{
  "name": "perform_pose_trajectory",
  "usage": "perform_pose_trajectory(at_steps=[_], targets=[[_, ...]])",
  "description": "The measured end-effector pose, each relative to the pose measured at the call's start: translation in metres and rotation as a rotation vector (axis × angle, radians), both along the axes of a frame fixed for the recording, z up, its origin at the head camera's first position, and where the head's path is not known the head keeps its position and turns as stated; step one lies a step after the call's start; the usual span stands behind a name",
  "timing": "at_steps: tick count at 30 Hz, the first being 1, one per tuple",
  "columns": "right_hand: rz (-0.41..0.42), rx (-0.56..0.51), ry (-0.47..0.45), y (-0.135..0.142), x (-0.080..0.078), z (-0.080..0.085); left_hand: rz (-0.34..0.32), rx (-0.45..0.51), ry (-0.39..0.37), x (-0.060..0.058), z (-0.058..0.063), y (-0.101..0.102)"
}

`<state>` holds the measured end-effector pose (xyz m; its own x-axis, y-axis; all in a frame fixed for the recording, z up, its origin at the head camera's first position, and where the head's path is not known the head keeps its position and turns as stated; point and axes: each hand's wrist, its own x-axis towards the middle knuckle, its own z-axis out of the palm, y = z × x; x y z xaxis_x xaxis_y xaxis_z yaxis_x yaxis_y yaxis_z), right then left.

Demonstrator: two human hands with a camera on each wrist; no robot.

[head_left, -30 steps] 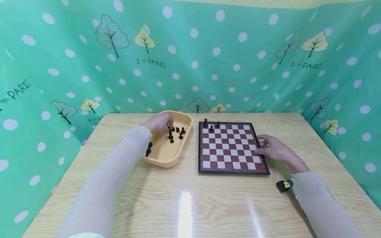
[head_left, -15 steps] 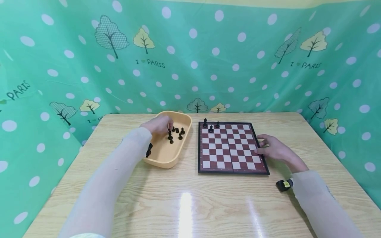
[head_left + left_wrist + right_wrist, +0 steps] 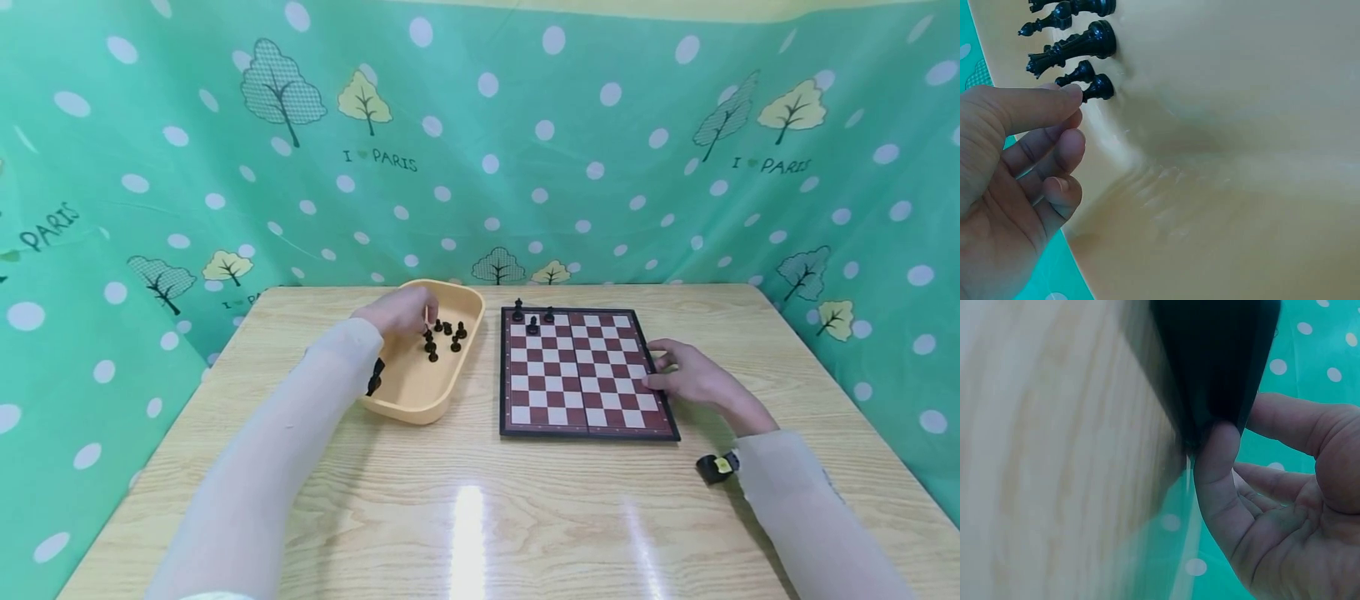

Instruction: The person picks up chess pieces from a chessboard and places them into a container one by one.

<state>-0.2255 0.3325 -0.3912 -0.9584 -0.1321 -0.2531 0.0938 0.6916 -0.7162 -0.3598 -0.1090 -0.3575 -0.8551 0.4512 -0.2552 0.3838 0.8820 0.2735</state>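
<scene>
Here in the pale orange, round-cornered, plastic-looking tray [image 3: 405,385], the left hand [image 3: 397,312] has thumb and forefinger together, clamped on a small, glossy black chess pawn [image 3: 1099,89]. The pinch covers the top and leaves the round base poking out, a sensible hold, it seems, for something so slim with neighbours crowding in. The other fingers curl loosely, clear of the pieces.

Across to the right hand [image 3: 697,379], and it's gripping the right-hand edge of the square, maroon-and-white checked chessboard with a black frame [image 3: 577,379]. Thumb on one side, fingers on the other, probably to stop a light board sliding about; just where each hidden fingertip sits, I can't tell. The board lies on the pale wood-grained table [image 3: 405,525], near the tray, which presumably keeps the reach between them short.

And what a look to these pieces! The loose black chessmen [image 3: 455,344] bunch toward the tray's far end, the high wall likely there to keep them from rolling off. Close up they shine, with stepped round bases, and one tall black piece with a notched crown [image 3: 1079,47] stands out among the shorter ones. On the board, three upright black chess pieces [image 3: 532,327] hold the far left: the tallest at the corner, one further along the far row, one diagonally in from the corner.
</scene>
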Motion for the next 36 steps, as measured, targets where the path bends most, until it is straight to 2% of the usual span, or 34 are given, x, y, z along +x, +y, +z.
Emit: perform_pose_trajectory(at_steps=[23,36], targets=[[0.001,0.011,0.001,0.0,0.001,0.0,-0.046,-0.02,0.061,0.007,0.013,0.007],[-0.02,0.003,0.011,-0.001,0.0,-0.004,-0.121,0.021,0.111,0.011,0.025,0.014]])
